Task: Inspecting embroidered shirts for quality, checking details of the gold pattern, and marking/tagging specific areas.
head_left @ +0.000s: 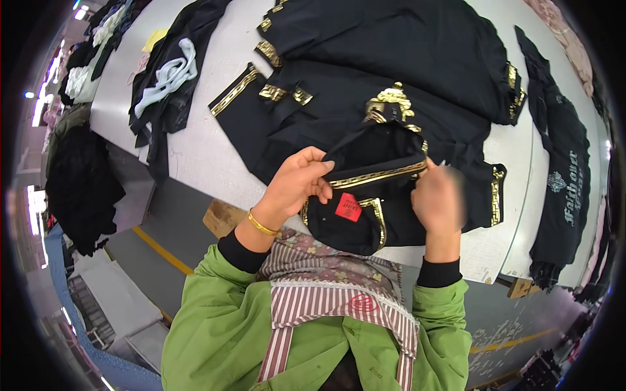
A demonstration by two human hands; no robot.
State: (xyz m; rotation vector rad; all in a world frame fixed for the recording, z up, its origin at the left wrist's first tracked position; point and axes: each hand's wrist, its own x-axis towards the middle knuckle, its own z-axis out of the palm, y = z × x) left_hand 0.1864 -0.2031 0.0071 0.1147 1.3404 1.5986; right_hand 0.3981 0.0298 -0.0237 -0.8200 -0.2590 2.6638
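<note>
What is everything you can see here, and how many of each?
Black cloth garment with gold patterned trim: one, black and gold, between the hands
Square red label: one, red, on the cloth below the held trim
Other gold-trimmed black cloth: count unclear, black and gold, farther back
Flat tabletop: count unclear, white, under the clothes
Twisted cloth strip: one, whitish, on dark cloth at left
Garment with pale lettering: one, black, far right
Cloth heap: one, black, left
Striped, flowery apron: one, maroon and white, front
Sleeves: two, green, below
Bracelet: one, gold, left wrist
Left hand: one, bare, pinching the trim
Right hand: one, bare, partly blurred, at the trim's right end
</note>
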